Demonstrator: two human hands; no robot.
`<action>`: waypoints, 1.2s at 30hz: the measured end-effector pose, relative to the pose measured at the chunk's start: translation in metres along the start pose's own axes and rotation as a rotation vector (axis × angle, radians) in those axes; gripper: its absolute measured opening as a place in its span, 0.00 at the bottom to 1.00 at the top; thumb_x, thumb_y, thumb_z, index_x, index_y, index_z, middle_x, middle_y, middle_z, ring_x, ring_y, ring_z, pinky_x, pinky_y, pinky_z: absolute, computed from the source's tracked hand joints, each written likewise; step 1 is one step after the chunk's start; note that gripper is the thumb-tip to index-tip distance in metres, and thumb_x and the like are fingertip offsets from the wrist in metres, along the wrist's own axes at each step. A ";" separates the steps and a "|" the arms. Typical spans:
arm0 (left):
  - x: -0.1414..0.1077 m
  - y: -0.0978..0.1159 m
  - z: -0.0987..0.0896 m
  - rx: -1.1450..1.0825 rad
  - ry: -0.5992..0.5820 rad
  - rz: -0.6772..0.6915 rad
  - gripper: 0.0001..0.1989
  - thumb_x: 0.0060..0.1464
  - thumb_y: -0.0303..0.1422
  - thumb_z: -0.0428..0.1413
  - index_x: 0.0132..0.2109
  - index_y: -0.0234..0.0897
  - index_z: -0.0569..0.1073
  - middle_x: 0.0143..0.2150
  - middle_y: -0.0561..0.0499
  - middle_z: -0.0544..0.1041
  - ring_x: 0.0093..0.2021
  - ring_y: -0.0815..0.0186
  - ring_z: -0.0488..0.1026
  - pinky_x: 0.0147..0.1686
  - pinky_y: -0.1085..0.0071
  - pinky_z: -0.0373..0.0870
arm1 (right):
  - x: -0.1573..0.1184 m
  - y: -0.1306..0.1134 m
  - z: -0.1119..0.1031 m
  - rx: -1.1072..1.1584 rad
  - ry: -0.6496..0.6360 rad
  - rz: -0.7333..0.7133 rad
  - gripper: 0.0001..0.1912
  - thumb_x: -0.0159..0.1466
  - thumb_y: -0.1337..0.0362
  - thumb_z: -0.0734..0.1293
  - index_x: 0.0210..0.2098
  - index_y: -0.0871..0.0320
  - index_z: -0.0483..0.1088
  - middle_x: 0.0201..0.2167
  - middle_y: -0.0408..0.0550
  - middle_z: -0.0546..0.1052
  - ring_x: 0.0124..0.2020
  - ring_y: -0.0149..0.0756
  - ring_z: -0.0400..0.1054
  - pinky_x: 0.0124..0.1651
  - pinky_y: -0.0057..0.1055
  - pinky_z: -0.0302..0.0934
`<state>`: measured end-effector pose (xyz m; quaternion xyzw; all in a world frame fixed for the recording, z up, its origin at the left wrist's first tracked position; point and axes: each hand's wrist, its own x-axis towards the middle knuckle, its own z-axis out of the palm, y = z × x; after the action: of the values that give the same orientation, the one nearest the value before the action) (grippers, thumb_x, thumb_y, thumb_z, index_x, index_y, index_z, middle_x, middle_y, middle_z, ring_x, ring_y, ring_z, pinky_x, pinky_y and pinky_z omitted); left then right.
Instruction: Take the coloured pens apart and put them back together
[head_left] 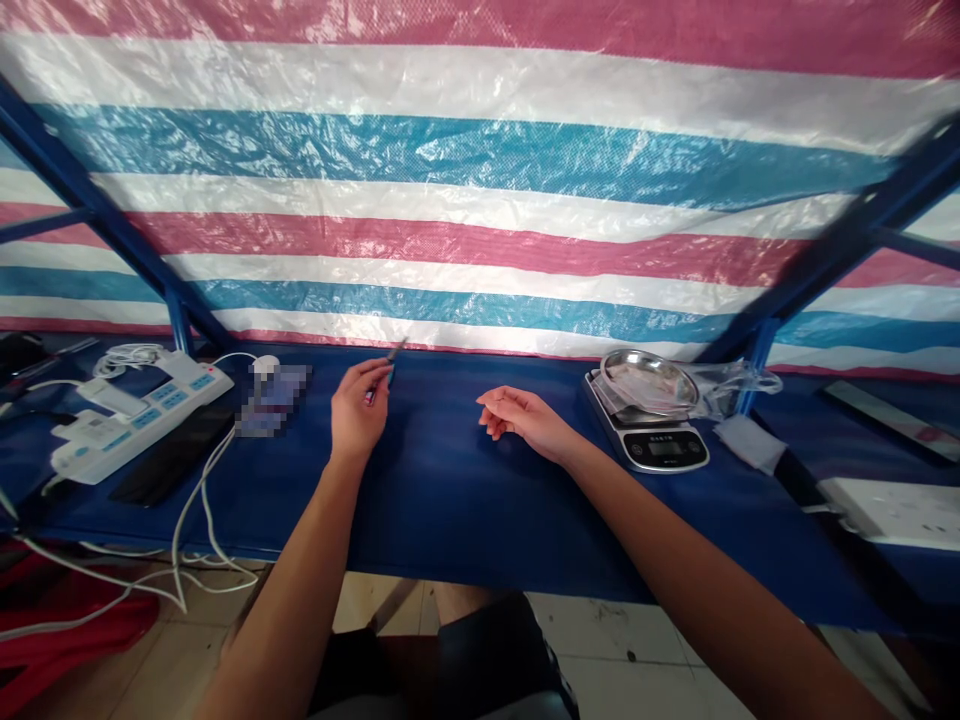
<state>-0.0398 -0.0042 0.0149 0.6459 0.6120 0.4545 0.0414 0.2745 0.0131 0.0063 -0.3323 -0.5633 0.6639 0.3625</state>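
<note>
My left hand [360, 408] is closed around a slim pointed tool [392, 364], left of the middle of the blue tabletop [442, 500]. The tool has a blue part at the fingers and a thin grey tip angled up and away; its exact kind is too small and blurred to tell. Across a gap to the right, my right hand [525, 418] hovers over the tabletop with loosely bent fingers, slightly apart, and nothing visible in them. Nearest to it is a digital kitchen scale [664, 450] carrying a round metal dish [646, 378].
A white power strip [150, 410] with plugs and cables lies at the left, beside a black flat object [172, 460] and a blurred-out item [271, 400]. Clear plastic bags [727, 385] and another white strip [892, 508] are at the right. Striped sheeting [465, 240] hangs behind.
</note>
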 end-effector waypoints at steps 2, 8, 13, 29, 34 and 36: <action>-0.006 0.013 0.009 -0.179 -0.121 0.079 0.16 0.72 0.39 0.53 0.54 0.39 0.83 0.60 0.43 0.81 0.62 0.54 0.78 0.65 0.56 0.75 | 0.000 0.000 0.001 0.026 0.024 0.004 0.24 0.68 0.48 0.76 0.57 0.55 0.76 0.40 0.51 0.83 0.36 0.37 0.77 0.40 0.36 0.73; -0.026 0.040 0.037 -0.481 -0.456 0.078 0.16 0.68 0.40 0.60 0.57 0.41 0.83 0.58 0.42 0.84 0.53 0.52 0.83 0.56 0.55 0.80 | 0.001 0.001 0.006 0.007 0.080 -0.032 0.29 0.64 0.50 0.79 0.60 0.52 0.76 0.42 0.51 0.84 0.36 0.39 0.79 0.39 0.37 0.75; -0.024 0.033 0.042 -0.642 -0.383 -0.059 0.37 0.60 0.41 0.69 0.72 0.44 0.69 0.68 0.38 0.76 0.51 0.57 0.83 0.53 0.59 0.81 | 0.002 0.004 0.007 -0.003 0.160 -0.035 0.22 0.62 0.47 0.79 0.47 0.55 0.81 0.38 0.51 0.84 0.34 0.39 0.79 0.38 0.37 0.75; -0.020 0.047 0.038 -0.765 -0.453 -0.213 0.21 0.62 0.52 0.66 0.42 0.36 0.87 0.55 0.40 0.84 0.38 0.61 0.79 0.41 0.65 0.76 | 0.006 0.011 0.022 -0.115 0.249 -0.244 0.20 0.59 0.48 0.80 0.44 0.52 0.80 0.43 0.50 0.83 0.39 0.45 0.80 0.33 0.38 0.74; -0.020 0.038 0.042 -0.805 -0.420 -0.276 0.20 0.60 0.49 0.69 0.48 0.38 0.87 0.47 0.43 0.86 0.35 0.63 0.77 0.43 0.64 0.76 | 0.004 0.011 0.022 -0.118 0.250 -0.224 0.21 0.61 0.47 0.80 0.46 0.53 0.79 0.39 0.50 0.83 0.35 0.42 0.78 0.31 0.36 0.72; -0.021 0.035 0.044 -0.800 -0.421 -0.269 0.18 0.60 0.50 0.68 0.42 0.38 0.88 0.53 0.42 0.85 0.37 0.63 0.78 0.44 0.63 0.76 | 0.003 0.009 0.023 -0.102 0.239 -0.200 0.21 0.62 0.47 0.79 0.47 0.53 0.79 0.36 0.50 0.84 0.32 0.40 0.77 0.31 0.36 0.71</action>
<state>0.0181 -0.0083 -0.0002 0.5723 0.4454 0.5043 0.4688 0.2525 0.0032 0.0006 -0.3691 -0.5795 0.5507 0.4740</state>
